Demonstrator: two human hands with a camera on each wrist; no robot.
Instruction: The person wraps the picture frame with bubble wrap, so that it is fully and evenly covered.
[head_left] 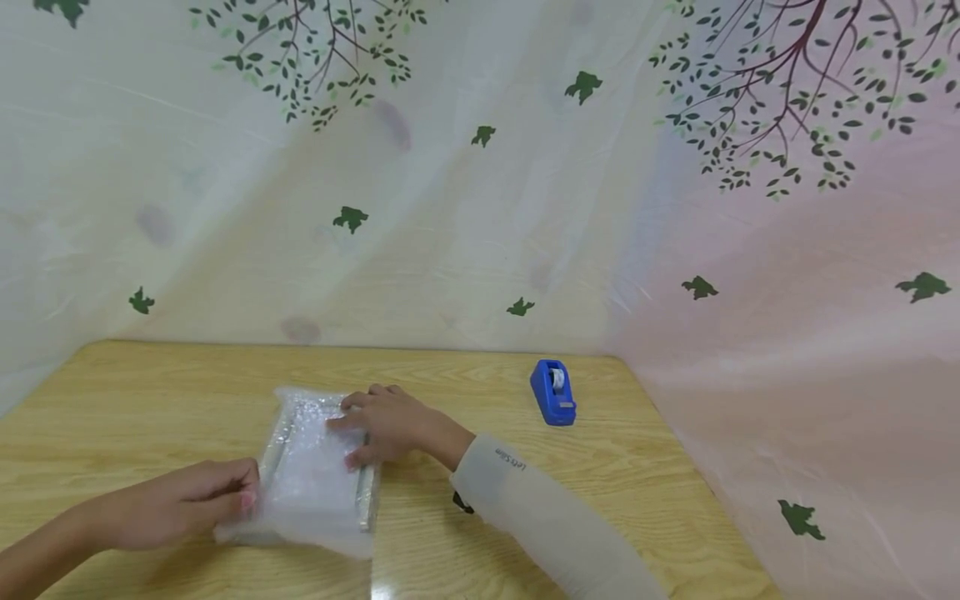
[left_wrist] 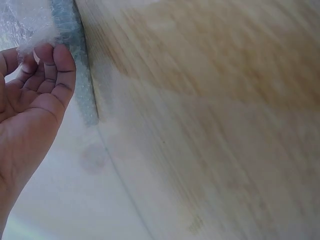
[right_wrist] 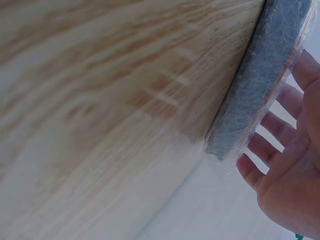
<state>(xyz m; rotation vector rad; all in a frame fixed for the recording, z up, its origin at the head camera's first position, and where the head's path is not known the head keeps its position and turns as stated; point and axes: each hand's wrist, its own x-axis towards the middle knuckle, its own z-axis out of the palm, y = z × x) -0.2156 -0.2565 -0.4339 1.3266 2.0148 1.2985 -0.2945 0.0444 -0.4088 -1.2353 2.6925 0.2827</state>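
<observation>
From here I see the wrapped package [head_left: 311, 479] at eight o'clock from the blue dispenser [head_left: 557, 407]; the left hand [head_left: 187, 504] pinches its film [head_left: 242, 532] at eight; the right hand [head_left: 393, 425], loosely spread, rests on it at two. I would press steadily there, film taut.

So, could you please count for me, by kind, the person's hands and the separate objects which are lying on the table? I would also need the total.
Left hand and right hand: 2
Bubble-wrapped package: 1
Blue tape dispenser, counted together with its tape: 1
Total: 4
</observation>
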